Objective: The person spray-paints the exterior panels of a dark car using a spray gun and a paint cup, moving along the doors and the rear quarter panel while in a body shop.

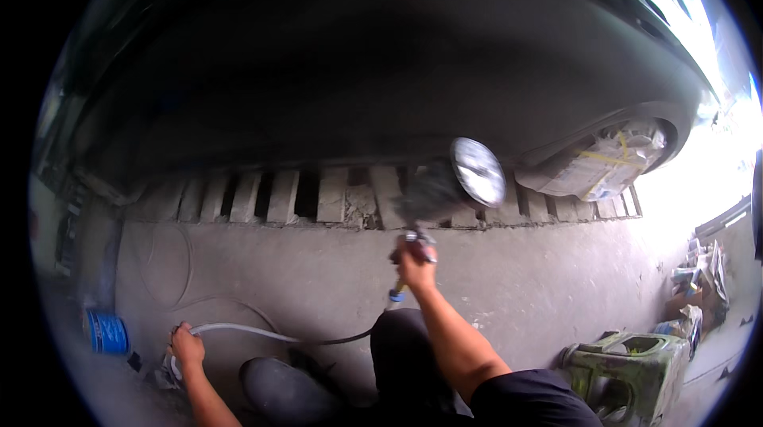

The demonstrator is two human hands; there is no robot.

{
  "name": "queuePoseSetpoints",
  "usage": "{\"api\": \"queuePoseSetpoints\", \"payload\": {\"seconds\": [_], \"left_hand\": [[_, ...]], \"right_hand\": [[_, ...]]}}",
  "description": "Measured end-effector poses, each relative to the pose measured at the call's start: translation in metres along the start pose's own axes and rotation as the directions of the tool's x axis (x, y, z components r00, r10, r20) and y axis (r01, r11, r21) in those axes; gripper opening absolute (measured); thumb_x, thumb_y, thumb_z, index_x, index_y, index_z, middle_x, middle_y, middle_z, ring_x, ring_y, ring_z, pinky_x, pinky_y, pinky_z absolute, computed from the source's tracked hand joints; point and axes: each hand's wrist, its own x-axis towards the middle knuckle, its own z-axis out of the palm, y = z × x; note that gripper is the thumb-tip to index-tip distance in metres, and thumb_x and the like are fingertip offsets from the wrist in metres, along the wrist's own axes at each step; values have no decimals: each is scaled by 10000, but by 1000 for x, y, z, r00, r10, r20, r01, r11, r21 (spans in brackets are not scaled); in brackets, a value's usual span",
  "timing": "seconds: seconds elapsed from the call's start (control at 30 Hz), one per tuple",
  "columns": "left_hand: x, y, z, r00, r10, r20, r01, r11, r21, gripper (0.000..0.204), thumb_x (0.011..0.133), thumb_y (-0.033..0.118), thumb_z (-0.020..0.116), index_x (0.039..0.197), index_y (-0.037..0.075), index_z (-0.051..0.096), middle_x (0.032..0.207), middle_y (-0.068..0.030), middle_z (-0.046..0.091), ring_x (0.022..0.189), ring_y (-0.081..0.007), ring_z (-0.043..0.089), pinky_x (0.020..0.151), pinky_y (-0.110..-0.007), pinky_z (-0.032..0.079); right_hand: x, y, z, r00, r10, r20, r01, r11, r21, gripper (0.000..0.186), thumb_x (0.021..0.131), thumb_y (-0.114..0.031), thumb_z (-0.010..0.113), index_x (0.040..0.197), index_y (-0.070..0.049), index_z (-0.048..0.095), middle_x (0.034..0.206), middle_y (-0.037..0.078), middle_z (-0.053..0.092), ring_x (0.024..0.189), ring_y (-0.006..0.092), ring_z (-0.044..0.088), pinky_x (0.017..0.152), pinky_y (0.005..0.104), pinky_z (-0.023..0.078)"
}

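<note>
A spray gun (433, 192) with a round, pale-topped cup is in my right hand (416, 262), its fingers wrapped around the handle. The gun is smeared by motion and points toward the dark car side panel (358, 85) ahead. From below the grip, near a blue fitting (396, 295), an air hose (253, 330) runs left past my knees. My left hand (187, 345) is closed around this hose at the lower left, well apart from the gun. Some dark and pale material beneath the left hand is hard to make out.
Along the car's bottom edge runs a slatted floor grate (284, 198). Paper and yellow tape cover the wheel (608, 161) at right. A blue can (107, 331) stands at far left. A green-stained stool (628, 367) is at lower right, near piled papers (703, 280).
</note>
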Motion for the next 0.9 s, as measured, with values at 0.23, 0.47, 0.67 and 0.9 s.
{"api": "queuePoseSetpoints", "payload": {"seconds": [0.23, 0.47, 0.67, 0.9], "left_hand": [[-19, 82, 31, 916, 349, 197, -337, 937, -92, 230, 721, 151, 701, 917, 60, 619, 927, -146, 628, 911, -342, 601, 773, -453, 456], [-35, 126, 19, 867, 475, 152, -459, 879, -131, 215, 743, 168, 699, 907, 52, 622, 932, -142, 628, 936, -337, 584, 826, -449, 426], [-13, 54, 0, 954, 289, 80, -287, 957, -41, 205, 719, 188, 700, 875, 80, 622, 913, -153, 622, 920, -345, 592, 777, -472, 465], [-21, -59, -21, 986, 135, 103, -137, 991, 8, 235, 705, 118, 705, 900, 12, 627, 917, -193, 629, 901, -381, 597, 779, -446, 476]], "right_hand": [[-11, -10, -197, 755, -220, -618, 254, 967, -33, 193, 900, -254, 569, 787, -115, 495, 557, 2, 495, 433, 94, 474, 345, 232, 342], [-8, -13, -223, 638, -191, -746, 209, 975, -71, 202, 895, -279, 578, 932, -85, 537, 655, 29, 564, 495, 87, 497, 391, 222, 349], [-1, 38, -84, 966, -33, -258, 28, 999, -25, 96, 891, -151, 569, 845, -77, 527, 611, 18, 563, 508, 70, 491, 430, 230, 375], [3, 52, 82, 942, 83, 325, -152, 970, 192, 215, 828, -130, 653, 998, -49, 550, 760, 20, 581, 619, 106, 585, 567, 264, 487]]}}
